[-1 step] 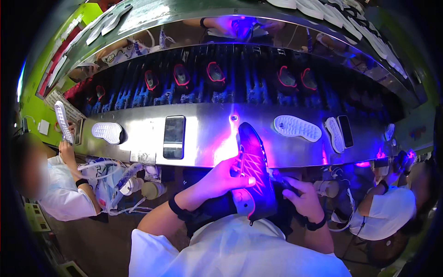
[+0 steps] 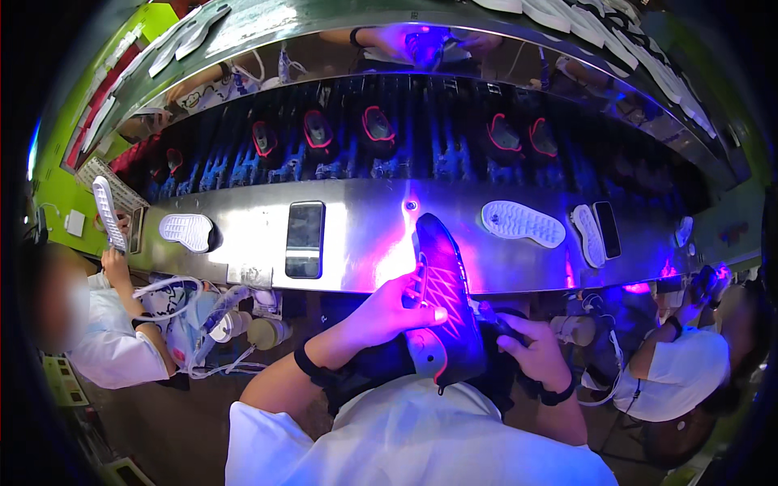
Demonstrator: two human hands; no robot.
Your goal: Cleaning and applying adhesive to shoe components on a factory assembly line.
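Note:
Purple light falls on a dark shoe upper (image 2: pixel 455 340) with bright pink lacing, toe toward the bench. My left hand (image 2: pixel 389 314) is closed round its left side, the thumb lying across the laces. A slim dark-handled tool (image 2: pixel 489 314) is gripped in my right hand (image 2: pixel 536 347), its tip close to the shoe's right edge. Whether that tip touches the shoe I cannot tell, and its exact kind is unclear.
On the metal bench (image 2: pixel 356 235) before me lie a phone (image 2: pixel 305 240), a white sole (image 2: pixel 523 223) and another white sole (image 2: pixel 186 232). Behind it, a dark conveyor (image 2: pixel 442 134) carries several red-edged shoe uppers. Co-workers sit at both sides; white cups (image 2: pixel 232 326) stand at the left.
My hands, the shoe upper and the tool hold almost the same place. Beside the co-worker on the left, a white hose loop has shifted.

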